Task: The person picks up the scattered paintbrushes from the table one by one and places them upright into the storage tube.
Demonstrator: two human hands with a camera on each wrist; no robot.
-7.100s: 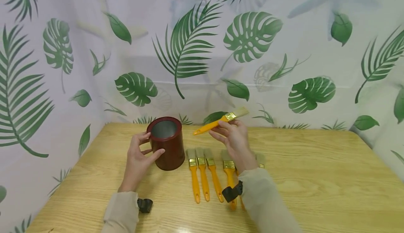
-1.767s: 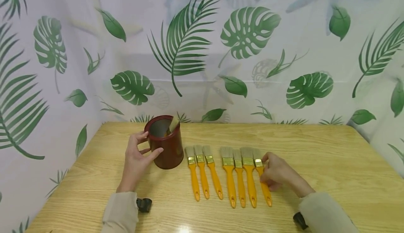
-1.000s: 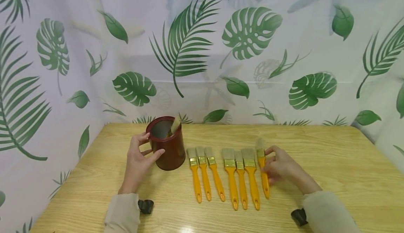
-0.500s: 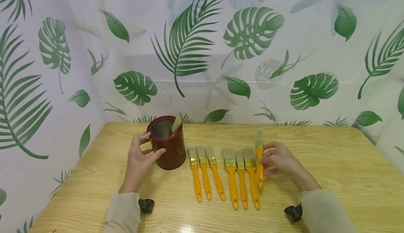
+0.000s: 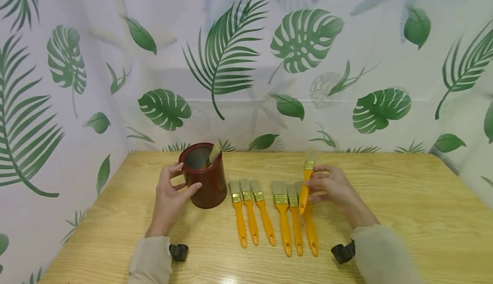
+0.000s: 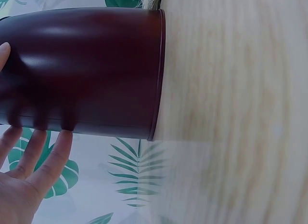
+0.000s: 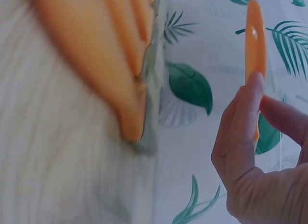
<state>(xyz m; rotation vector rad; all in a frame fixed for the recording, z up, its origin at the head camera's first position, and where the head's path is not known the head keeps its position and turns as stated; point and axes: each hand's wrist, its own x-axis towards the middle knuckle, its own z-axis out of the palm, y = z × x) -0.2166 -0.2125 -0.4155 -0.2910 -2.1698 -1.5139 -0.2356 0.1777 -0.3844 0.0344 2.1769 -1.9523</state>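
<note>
A dark red can [image 5: 209, 185] stands upright on the table, its open top tilted into sight. My left hand [image 5: 169, 198] holds it from the left, thumb at the front and fingers along the side; the left wrist view shows the fingertips against the can's wall [image 6: 82, 70]. Inside leans one paintbrush [image 5: 214, 152], bristles up, its handle hidden. My right hand [image 5: 333, 190] pinches another paintbrush [image 5: 307, 181] by its orange handle, bristles up, above the right-hand row. In the right wrist view the handle [image 7: 256, 46] sits between thumb and fingers.
Three paintbrushes lie side by side just right of the can, one being this brush [image 5: 250, 215]. Three more, among them a wide brush [image 5: 284, 224], lie farther right, partly under the held one. A leaf-print cloth [image 5: 246, 61] hangs behind the wooden table [image 5: 404, 207].
A paintbrush has gone into the can. My right hand has picked the rightmost paintbrush off the table, raised it and carried it left. The left hand stays on the can.
</note>
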